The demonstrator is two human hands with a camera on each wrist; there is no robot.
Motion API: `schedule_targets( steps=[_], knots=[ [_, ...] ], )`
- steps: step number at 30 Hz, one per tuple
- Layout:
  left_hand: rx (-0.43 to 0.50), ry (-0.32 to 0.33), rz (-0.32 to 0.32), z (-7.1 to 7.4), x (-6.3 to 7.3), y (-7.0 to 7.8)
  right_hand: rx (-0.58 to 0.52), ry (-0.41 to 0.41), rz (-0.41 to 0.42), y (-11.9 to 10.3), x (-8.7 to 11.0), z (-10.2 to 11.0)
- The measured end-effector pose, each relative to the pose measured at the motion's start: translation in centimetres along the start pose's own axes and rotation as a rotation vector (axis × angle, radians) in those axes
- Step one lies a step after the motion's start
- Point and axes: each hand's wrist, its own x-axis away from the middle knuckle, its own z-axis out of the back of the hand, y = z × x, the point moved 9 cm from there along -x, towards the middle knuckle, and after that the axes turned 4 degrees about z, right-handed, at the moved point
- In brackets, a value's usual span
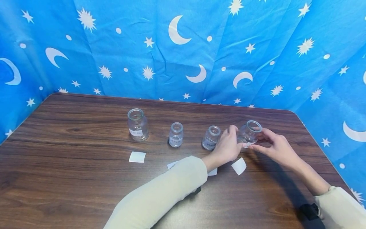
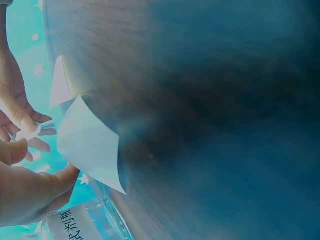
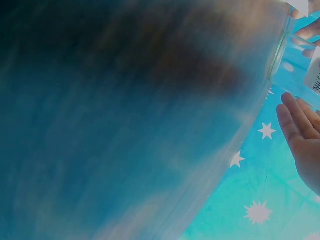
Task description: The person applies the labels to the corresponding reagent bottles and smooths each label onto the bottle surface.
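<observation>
At the table's right side both hands meet round a clear glass jar (image 1: 248, 132), seen partly in the right wrist view too. My right hand (image 1: 275, 147) holds the jar, fingers behind it and thumb at its lower front. A white label (image 1: 248, 145) lies at that front, between the two thumbs. On the left, my left hand (image 1: 227, 144) pinches the label's near end by its thumb. Printed text shows on the label (image 3: 314, 75) in the right wrist view. Close by the left hand stands a small labelled jar (image 1: 211, 138).
Another small labelled jar (image 1: 175, 135) and a larger labelled jar (image 1: 138, 125) stand further left. White paper pieces (image 1: 137, 157) (image 1: 239, 166) lie on the brown wooden table (image 1: 71, 178). Under the left sleeve (image 1: 160, 194) more paper is partly hidden. A blue star-and-moon cloth (image 1: 143, 57) hangs behind.
</observation>
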Motion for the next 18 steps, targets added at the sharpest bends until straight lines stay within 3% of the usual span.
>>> schedule_targets(
  steps=[10, 18],
  knots=[
    [0.005, 0.008, 0.003, 0.1, 0.0, 0.0, 0.094, 0.026, -0.017, -0.2, 0.1, -0.3],
    [-0.009, 0.020, -0.006, 0.1, -0.1, 0.1, 0.141, 0.079, 0.046, -1.1, -0.2, -0.7]
  ],
)
